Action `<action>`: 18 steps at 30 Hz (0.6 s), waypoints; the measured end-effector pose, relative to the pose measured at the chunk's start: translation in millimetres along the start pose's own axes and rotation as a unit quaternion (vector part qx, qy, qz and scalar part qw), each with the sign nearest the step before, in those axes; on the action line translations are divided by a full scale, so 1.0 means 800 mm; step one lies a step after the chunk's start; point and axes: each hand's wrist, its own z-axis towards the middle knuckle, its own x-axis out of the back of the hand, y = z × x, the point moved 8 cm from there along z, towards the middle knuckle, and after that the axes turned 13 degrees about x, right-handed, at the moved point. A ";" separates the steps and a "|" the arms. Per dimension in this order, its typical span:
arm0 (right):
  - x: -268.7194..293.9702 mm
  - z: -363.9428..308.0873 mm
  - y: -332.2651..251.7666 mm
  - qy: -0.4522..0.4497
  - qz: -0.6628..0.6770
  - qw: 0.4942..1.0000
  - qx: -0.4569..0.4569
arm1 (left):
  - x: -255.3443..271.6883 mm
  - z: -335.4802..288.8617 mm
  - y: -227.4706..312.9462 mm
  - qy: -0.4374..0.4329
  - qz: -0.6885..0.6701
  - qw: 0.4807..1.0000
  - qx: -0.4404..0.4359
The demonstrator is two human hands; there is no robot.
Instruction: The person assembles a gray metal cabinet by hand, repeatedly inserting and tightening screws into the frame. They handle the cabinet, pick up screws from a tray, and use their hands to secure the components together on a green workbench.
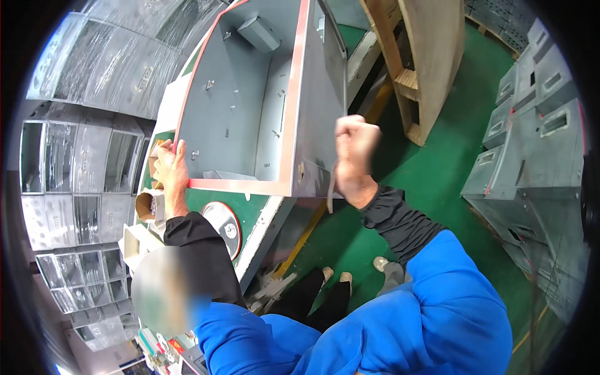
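Observation:
A grey sheet-metal cabinet (240, 112) lies on the workbench with its open front facing up. Red-pink strip runs along its rim, and small metal fittings and a grey block sit inside. My left hand (172, 165) is closed round the cabinet's near left edge, thumb on the rim. Beyond the cabinet's near right corner, my right hand (356, 147) is raised in a fist, partly smeared by motion. A thin pale strip (332, 190) dangles beside that hand; whether the fingers grip it is hidden.
On the green-topped bench (199, 197) are a round white disc (223, 226) with a red rim and cardboard tubes (145, 204). A wooden frame (431, 56) stands at far right. Grey metal boxes (531, 144) are stacked right, wrapped ones (106, 59) left. A person's blurred head (161, 290) is close at left.

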 end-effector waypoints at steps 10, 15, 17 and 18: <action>-0.065 0.032 -0.079 -0.124 -0.056 0.962 0.239 | -0.002 -0.021 0.033 0.026 0.028 0.998 -0.043; -0.055 0.055 -0.052 -0.108 -0.097 0.975 0.169 | -0.004 -0.018 0.030 0.016 0.033 0.999 -0.031; -0.069 0.022 -0.089 -0.175 -0.116 0.955 0.210 | 0.006 -0.015 0.022 0.043 0.049 0.998 -0.023; -0.067 0.031 -0.091 -0.167 -0.161 0.949 0.211 | 0.011 -0.013 0.025 0.051 0.045 0.997 -0.027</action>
